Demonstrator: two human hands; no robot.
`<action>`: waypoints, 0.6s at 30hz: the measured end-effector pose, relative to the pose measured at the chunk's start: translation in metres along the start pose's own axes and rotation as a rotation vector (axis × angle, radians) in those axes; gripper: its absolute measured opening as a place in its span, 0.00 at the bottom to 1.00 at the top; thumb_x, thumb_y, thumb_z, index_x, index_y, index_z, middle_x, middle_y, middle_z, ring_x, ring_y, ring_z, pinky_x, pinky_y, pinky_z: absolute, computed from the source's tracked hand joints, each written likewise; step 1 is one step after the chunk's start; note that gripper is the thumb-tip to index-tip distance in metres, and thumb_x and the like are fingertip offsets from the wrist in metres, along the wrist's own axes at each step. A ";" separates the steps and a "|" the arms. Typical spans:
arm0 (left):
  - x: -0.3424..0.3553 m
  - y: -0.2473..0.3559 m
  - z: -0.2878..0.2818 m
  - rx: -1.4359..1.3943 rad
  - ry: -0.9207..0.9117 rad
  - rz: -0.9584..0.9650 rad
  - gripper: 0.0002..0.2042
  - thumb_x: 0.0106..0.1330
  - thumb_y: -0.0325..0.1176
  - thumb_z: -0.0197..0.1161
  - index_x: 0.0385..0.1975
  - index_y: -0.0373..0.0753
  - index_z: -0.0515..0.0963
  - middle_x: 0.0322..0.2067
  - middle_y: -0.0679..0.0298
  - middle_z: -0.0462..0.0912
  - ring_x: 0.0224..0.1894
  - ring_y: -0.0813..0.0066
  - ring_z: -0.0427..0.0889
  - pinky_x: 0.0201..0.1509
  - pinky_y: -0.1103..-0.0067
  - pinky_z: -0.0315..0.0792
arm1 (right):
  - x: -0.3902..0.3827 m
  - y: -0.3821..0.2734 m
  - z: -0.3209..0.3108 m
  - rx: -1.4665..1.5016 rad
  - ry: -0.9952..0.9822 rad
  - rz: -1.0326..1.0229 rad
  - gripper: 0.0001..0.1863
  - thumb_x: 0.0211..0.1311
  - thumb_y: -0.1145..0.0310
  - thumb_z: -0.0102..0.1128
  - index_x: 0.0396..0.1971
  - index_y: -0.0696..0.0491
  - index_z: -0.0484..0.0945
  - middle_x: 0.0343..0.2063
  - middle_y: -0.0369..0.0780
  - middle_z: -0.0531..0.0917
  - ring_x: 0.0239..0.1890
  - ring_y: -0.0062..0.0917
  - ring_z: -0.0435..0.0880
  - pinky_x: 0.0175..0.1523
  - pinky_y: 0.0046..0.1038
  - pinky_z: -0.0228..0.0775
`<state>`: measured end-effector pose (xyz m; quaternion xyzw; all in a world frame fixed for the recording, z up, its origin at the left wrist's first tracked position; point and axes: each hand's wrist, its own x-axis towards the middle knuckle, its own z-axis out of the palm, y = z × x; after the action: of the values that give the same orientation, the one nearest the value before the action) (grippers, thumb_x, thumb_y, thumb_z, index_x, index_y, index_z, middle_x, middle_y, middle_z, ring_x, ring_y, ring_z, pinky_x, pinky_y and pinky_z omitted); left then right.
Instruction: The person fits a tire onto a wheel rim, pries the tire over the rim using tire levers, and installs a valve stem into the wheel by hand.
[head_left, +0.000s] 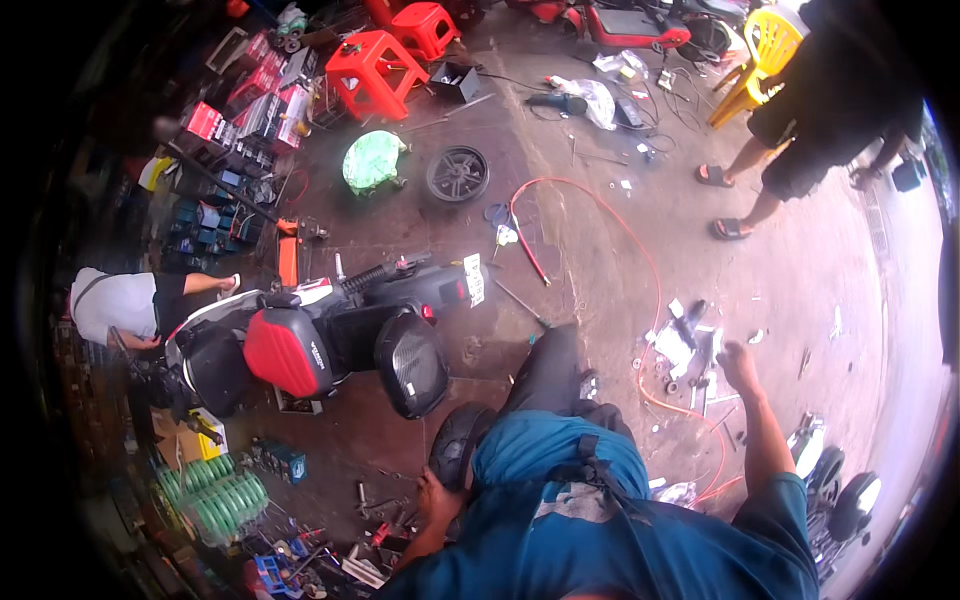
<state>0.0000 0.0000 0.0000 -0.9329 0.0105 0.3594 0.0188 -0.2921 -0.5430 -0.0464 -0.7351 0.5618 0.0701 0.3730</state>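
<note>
A red, black and white motorcycle point(290, 352) stood ahead and to the left of the left hand, its number-plate end pointing toward the middle of the floor. A standing person in dark clothes point(845, 90) was well ahead of the right hand, and a bending person in a white shirt point(112, 303) was beyond the motorcycle, far to the left of both hands. A yellow plastic chair point(768, 45) was far ahead of the right hand; a red plastic stool point(372, 75) was far ahead of the left. A thin orange-red hose point(657, 290) curved past the right hand on its left side. Bundled green coils point(212, 490) lay to the left of the left hand, and a black spoked wheel point(457, 174) lay flat well ahead of it. A black rounded object point(458, 440) was right at the left hand point(437, 498), whose fingers were bent; whether they gripped it could not be told. The right hand point(739, 368) was partly curled, its contents unclear, just beside a white sheet point(675, 348) with small dark parts on and around it.
</note>
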 end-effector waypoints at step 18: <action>0.110 0.291 -0.032 -0.163 -0.084 -0.191 0.43 0.42 0.50 0.71 0.53 0.33 0.56 0.41 0.43 0.70 0.43 0.46 0.76 0.44 0.59 0.74 | 0.388 -0.247 -0.191 -0.583 -0.084 -0.183 0.27 0.54 0.58 0.61 0.53 0.55 0.71 0.36 0.52 0.81 0.43 0.37 0.81 0.48 0.35 0.72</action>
<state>0.0930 -0.2928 -0.0582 -0.9122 -0.1085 0.3945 -0.0225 0.0036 -0.9402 0.0031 -0.8552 0.4333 0.2248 0.1742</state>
